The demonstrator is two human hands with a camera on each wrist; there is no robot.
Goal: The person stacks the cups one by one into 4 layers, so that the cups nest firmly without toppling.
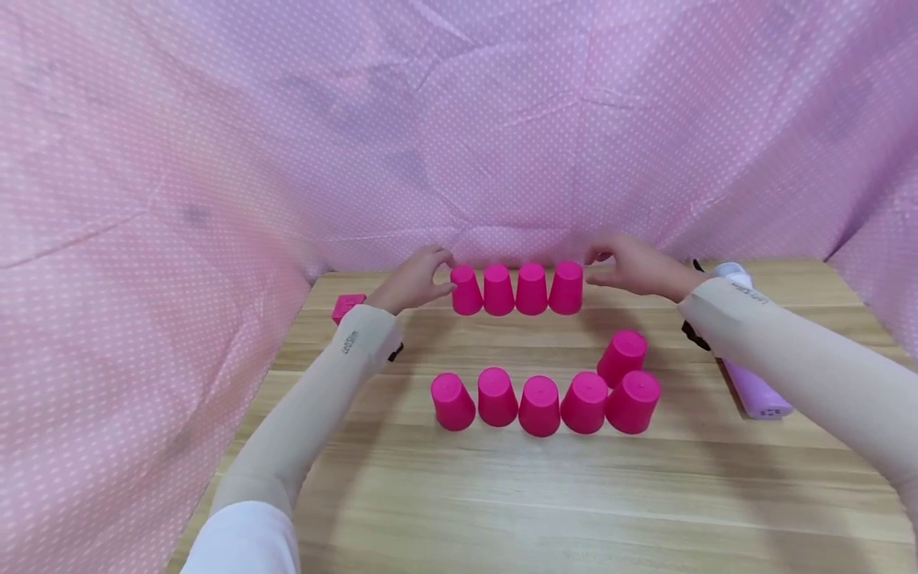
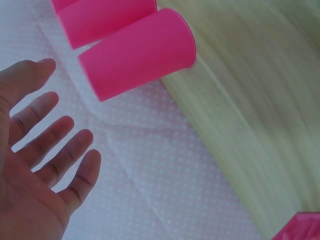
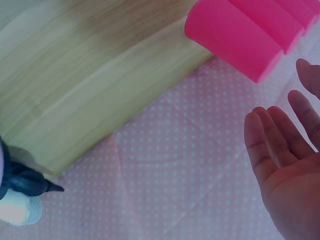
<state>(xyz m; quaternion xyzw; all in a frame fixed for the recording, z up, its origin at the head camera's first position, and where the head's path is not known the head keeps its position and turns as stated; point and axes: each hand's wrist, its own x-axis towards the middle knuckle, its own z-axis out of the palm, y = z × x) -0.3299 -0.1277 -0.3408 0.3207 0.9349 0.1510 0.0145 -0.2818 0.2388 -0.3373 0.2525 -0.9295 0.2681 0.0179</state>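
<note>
A far row of four bright pink plastic cups (image 1: 516,288), upside down and touching side by side, stands near the back edge of the pale wooden bench (image 1: 559,494), just in front of the pink dotted cloth backdrop (image 1: 215,159). The left hand (image 1: 414,279) hovers just beside the row's left end cup (image 2: 137,52) and the right hand (image 1: 634,267) just beside its right end cup (image 3: 232,37); both wrist views show the fingers (image 2: 60,145) spread and relaxed, palms facing the cups, holding nothing. A nearer row of five inverted pink cups (image 1: 538,402) stands well apart toward the person, with a sixth pink cup (image 1: 622,357) just behind its right end. These cups look light, thin-walled and smooth, so they would likely slide or tip easily; a hold round the tapered side wall, or pressing inward on both end cups, seems soundest. A small pink box (image 1: 347,307) lies left; a lilac and white bottle (image 1: 749,375) lies right.
</note>
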